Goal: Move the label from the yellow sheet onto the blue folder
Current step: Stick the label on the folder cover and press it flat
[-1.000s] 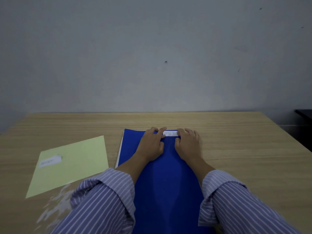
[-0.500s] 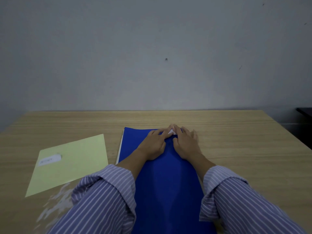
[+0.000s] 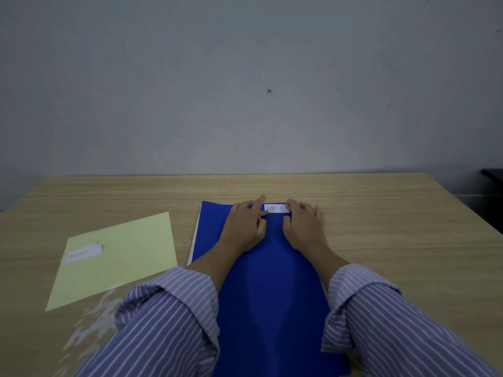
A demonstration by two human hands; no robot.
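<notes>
A blue folder (image 3: 269, 281) lies lengthwise on the wooden table in front of me. A white label (image 3: 276, 208) with faint writing sits flat near its far edge. My left hand (image 3: 246, 227) rests on the folder with fingertips touching the label's left end. My right hand (image 3: 303, 225) lies flat with fingertips at the label's right end. Neither hand grips anything. To the left, a yellow sheet (image 3: 119, 257) lies on the table with another white label (image 3: 84, 253) on its left part, one corner slightly lifted.
The wooden table (image 3: 394, 227) reaches a grey wall at the back. A dark piece of furniture (image 3: 492, 176) stands past the table's right edge. A pale worn patch (image 3: 89, 322) marks the tabletop below the yellow sheet.
Half a second ago my fingertips met over the label and hid it. Now both hands have slid apart to its ends, and the label shows flat between them.
</notes>
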